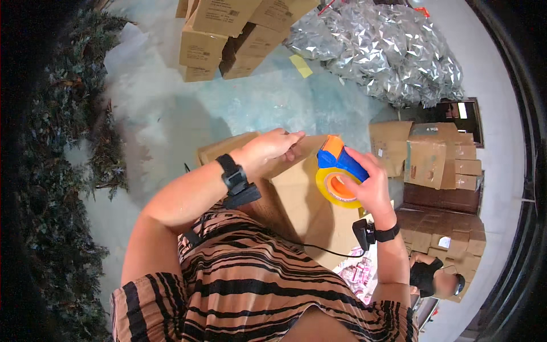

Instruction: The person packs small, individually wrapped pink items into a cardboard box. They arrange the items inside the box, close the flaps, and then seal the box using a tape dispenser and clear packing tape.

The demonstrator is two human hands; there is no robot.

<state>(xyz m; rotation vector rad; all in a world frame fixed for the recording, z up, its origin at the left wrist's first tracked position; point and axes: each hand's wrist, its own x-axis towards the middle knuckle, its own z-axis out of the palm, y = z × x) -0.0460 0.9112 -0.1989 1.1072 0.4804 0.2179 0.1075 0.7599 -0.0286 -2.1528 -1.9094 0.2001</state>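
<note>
Brown cardboard is what I am working on: the carton (296,194) is sitting right in front of my body, with its top flaps closed under my hands. I am keeping the seam flat and the flaps butted together, which I judge the tape needs to run straight. My left hand (268,149) is lying spread, palm down, pressing the far flap. My right hand (370,182) is curled tightly around the blue and orange tape dispenser (337,171), holding its yellow roll just above the carton's right edge. More cartons are standing stacked nearby.
</note>
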